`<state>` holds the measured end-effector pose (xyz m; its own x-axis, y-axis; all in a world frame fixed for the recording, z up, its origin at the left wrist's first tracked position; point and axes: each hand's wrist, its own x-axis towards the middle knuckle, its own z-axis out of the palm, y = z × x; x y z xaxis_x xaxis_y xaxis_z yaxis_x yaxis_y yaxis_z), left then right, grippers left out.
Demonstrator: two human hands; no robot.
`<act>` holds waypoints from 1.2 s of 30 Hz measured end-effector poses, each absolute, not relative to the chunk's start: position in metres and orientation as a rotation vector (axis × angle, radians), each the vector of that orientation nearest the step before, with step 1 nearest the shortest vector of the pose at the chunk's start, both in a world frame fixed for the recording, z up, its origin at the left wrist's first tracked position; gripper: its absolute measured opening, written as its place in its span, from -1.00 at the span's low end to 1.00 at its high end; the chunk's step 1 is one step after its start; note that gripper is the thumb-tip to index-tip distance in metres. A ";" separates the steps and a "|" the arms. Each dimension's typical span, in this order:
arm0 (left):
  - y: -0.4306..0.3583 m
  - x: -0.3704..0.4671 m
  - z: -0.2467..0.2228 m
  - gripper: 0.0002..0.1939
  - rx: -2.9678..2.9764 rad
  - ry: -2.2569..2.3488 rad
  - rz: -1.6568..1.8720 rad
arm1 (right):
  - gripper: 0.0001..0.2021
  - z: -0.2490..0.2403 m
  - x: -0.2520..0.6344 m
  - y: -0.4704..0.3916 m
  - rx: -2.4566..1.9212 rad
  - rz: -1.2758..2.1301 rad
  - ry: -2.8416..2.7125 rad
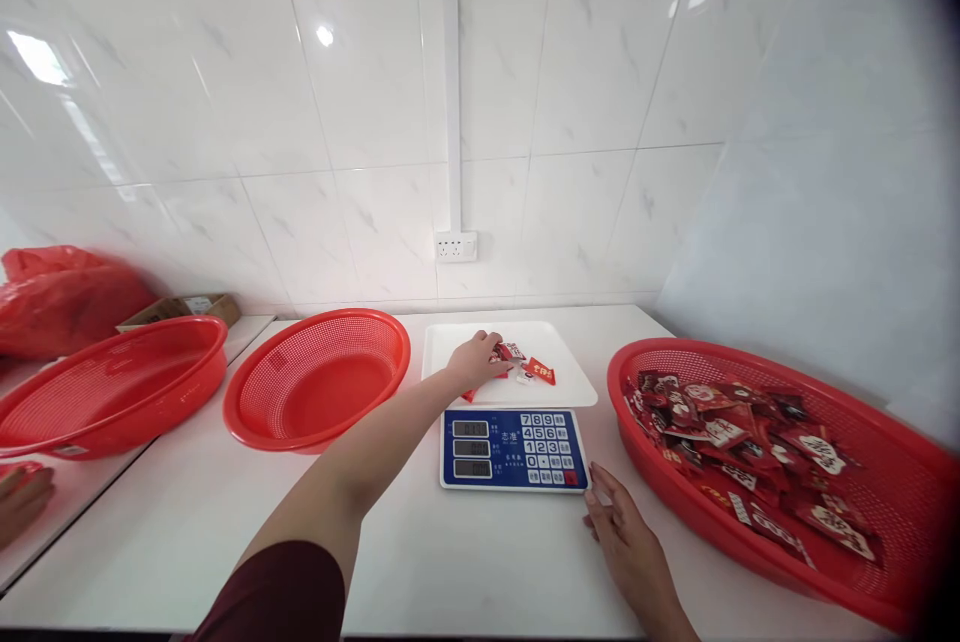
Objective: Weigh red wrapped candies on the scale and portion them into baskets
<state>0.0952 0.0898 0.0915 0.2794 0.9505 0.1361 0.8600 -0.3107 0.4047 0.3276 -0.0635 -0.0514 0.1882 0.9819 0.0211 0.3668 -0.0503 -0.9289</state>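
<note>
My left hand (475, 362) is over the white weighing pan (442, 347), fingers and thumb curled around small red packets (497, 356). Another red packet (540, 370) and a small white one (525, 377) lie beside it on the pan. In front of the pan is the scale's blue keypad panel (514, 450), with number keys and three displays. My right hand (626, 547) rests by the panel's lower right corner, holding nothing, its fingers slightly bent and apart. The fingertips of my left hand are partly hidden among the packets.
A red basket (645, 357) with many red packets stands at the right. Left of the scale is another red basket (247, 422), and a third (180, 402) further left. Behind are a red plastic bag (75, 302) and a cardboard box (221, 307). Another person's hand (26, 502) shows at the left edge.
</note>
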 end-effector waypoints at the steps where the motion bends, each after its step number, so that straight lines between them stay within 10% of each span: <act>1: 0.089 0.092 0.091 -0.54 2.286 1.690 0.560 | -0.40 -0.052 0.328 -0.063 -1.576 0.869 -1.314; 10: 0.080 0.039 0.123 -0.76 2.215 1.912 0.846 | -0.43 -0.053 0.329 -0.065 -1.559 0.861 -1.303; 21: 0.023 -0.079 0.149 -0.44 2.072 2.306 0.453 | -0.39 -0.053 0.330 -0.064 -1.581 0.916 -1.306; 36: 0.089 0.082 0.085 -0.16 2.444 1.507 0.194 | -0.33 -0.052 0.328 -0.065 -1.599 0.959 -1.249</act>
<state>0.0822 0.0891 0.0846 0.4518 0.8918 -0.0243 0.8567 -0.4261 0.2906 0.3284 -0.0654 -0.0524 0.2008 0.9778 -0.0593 0.3099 -0.1209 -0.9430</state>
